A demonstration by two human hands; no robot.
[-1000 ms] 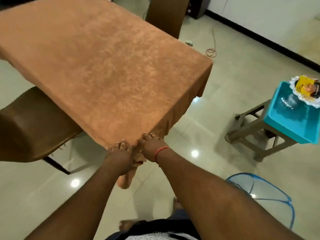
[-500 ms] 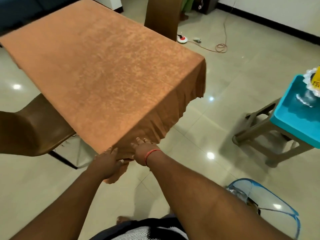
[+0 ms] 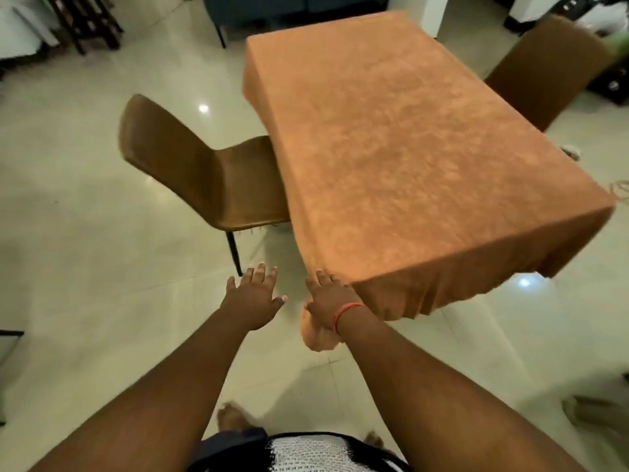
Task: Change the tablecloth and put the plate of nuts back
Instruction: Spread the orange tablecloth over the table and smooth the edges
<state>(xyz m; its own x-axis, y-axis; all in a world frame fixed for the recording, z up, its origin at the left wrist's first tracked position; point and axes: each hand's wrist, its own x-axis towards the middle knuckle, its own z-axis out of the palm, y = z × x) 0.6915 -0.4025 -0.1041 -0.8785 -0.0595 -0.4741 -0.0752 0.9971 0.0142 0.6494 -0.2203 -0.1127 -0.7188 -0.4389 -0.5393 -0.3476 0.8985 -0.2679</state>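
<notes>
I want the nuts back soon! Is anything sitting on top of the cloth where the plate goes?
Nothing visible does. The brown tablecloth lies bare on top; the right hand touches only its near corner. The plate itself is out of view.

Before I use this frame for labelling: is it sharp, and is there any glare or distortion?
Head view: wide-angle bending curves the floor tiles and table edges; ceiling lights glare as bright spots on the floor; edges of the chair and tablecloth are smeared by motion; both hands, left and right, are fairly crisp.

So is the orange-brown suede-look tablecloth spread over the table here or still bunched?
Spread: the orange-brown suede-look tablecloth lies flat, edges hanging; only the near corner by the right hand is gathered.
</notes>
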